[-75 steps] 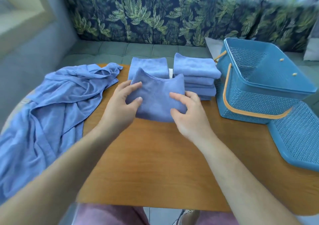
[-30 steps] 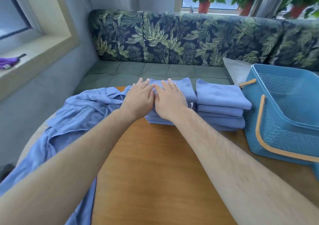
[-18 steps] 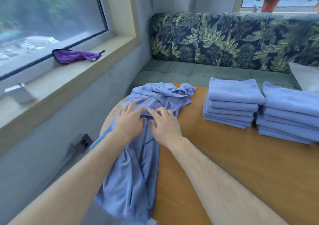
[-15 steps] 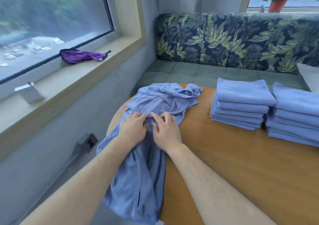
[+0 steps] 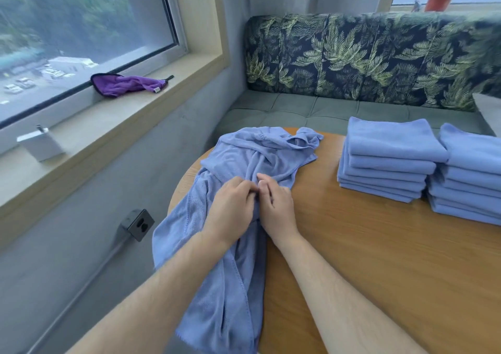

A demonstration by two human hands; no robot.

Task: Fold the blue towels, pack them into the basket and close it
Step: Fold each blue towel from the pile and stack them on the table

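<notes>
Wooden table (image 5: 379, 258) beside window sill, leaf-print bench behind.
Item: unfolded blue towel (image 5: 238, 245), crumpled, draped over table's left edge; left hand (image 5: 233, 210) and right hand (image 5: 275, 207) side by side, fingers pinching its cloth. Two stacks of folded towels (image 5: 385, 161) at right, touching. Basket out of view.

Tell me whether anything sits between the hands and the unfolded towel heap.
Nothing visible does. The left hand and right hand already rest on the crumpled blue towels, fingers gathering the cloth. The two folded stacks stand apart to the right.
</notes>
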